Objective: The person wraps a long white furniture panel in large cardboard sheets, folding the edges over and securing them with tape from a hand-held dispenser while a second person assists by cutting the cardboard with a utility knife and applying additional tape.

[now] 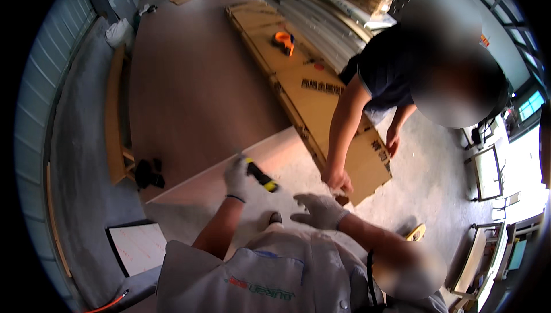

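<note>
My left hand, in a pale work glove, is closed around a yellow-and-black hand tool. The tool is blurred, with a thin tip on its far side, and its exact kind is unclear. It hovers by the near edge of a large brown board. My right hand, also gloved, has its fingers apart and holds nothing. It is just short of the near end of a long flat cardboard carton, which lies along the board's right side. A co-worker leans over the carton, one hand at its near end.
An orange tape dispenser rests on the carton. A black object sits on the board's near left corner. A wooden bench stands left of the board, and a white panel lies nearer me. Stacked metal profiles lie behind.
</note>
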Demonstrator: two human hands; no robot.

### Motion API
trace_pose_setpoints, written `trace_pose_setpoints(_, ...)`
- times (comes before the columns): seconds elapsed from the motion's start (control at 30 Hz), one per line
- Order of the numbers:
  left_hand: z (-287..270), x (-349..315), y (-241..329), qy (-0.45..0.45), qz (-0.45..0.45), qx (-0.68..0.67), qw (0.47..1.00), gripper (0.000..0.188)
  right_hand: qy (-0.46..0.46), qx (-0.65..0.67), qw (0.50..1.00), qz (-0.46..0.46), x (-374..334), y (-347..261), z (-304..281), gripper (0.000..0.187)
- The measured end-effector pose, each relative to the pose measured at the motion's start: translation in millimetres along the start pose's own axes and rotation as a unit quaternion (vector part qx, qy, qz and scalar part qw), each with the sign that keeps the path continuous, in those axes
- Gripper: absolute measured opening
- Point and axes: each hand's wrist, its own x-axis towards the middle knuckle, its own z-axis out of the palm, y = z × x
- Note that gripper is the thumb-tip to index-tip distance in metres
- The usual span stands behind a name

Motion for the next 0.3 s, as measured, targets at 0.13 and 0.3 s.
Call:
trace_pose_setpoints(0.13,-94,128,-6,0.215,-0.024,0.080,0.973,0.048,0.049,0.165,0.985,0.025,-59,-52,-54,0.058)
trace_pose_setpoints(0.3,-191,258,-33,0.316,-0.125,0.242,0.909,0.091,0.147,0.344,0.910,0.182,-121,-35,-43,0.056)
